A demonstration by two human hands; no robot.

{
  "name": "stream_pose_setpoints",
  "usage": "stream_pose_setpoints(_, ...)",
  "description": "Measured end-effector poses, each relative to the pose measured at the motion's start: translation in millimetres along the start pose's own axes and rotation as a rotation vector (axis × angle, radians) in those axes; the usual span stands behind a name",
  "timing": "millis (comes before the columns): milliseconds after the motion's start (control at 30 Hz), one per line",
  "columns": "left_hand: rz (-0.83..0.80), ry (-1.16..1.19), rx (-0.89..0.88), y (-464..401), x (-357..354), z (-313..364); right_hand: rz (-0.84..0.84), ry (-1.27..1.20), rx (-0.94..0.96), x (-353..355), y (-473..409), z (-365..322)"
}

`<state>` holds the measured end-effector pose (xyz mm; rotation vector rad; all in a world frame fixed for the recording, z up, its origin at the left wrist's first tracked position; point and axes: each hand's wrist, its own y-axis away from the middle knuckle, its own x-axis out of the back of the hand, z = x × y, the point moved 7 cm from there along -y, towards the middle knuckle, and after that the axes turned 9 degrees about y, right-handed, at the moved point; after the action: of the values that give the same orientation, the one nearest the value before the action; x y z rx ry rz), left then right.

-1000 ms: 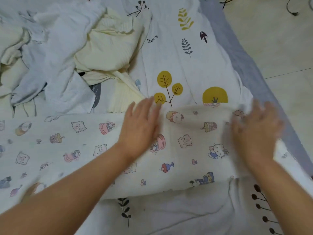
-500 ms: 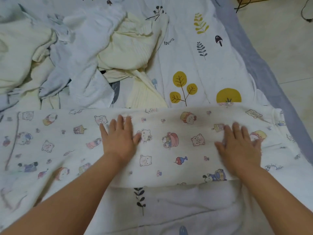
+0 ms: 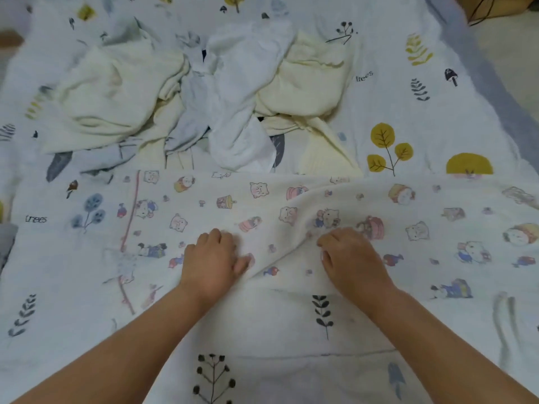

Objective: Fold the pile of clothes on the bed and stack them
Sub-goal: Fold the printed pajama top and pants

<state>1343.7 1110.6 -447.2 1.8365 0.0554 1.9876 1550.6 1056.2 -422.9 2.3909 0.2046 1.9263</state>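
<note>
Cartoon-print garment (image 3: 291, 211) lies flat across near part of bed (image 3: 437, 83), long edge toward person. Half a sec ago both palms were spread wide apart, smoothing; now left hand (image 3: 214, 259) & right hand (image 3: 351, 262) have drawn close at centre, fingers curled, pinching cloth into a ridge between them. Looks like smoothing's done, next fold starting. Unfolded pile (image 3: 204, 91) waits just behind, no stack yet.

You've got soft, even light, no glare, only faint shadows under the left hand (image 3: 210, 259) and right hand (image 3: 351, 259). Pic is slightly blurry throughout; wide-angle bending and smear worsen toward edges, esp. far beyond both hands.
</note>
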Motion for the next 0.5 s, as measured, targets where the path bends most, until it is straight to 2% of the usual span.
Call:
stream_pose_setpoints(67, -0.076, -0.054, 0.062, 11.8, -12.7, -29.4, -0.050, 0.038, 0.015, -12.0, -7.9, -25.1)
stream_pose_setpoints(167, -0.164, -0.118, 0.089, 28.3, -24.2, -67.5, -0.008, 0.031, -0.019, -20.8, -21.4, -51.8)
stream_pose_setpoints(300, -0.247, -0.294, 0.106, 40.5, -24.1, -115.4, -0.036, 0.139, -0.008, -34.9, -42.5, -74.0)
stream_pose_setpoints(367, -0.235, -0.249, 0.141, 40.4, -16.7, -135.7, -0.068, 0.195, -0.028, -41.6, -53.0, -78.2)
stream_pose_setpoints(500, -0.198, 0.030, 0.138, 27.6, 7.5, -166.6, -0.190, 0.338, -0.036, -55.4, -70.2, -79.6)
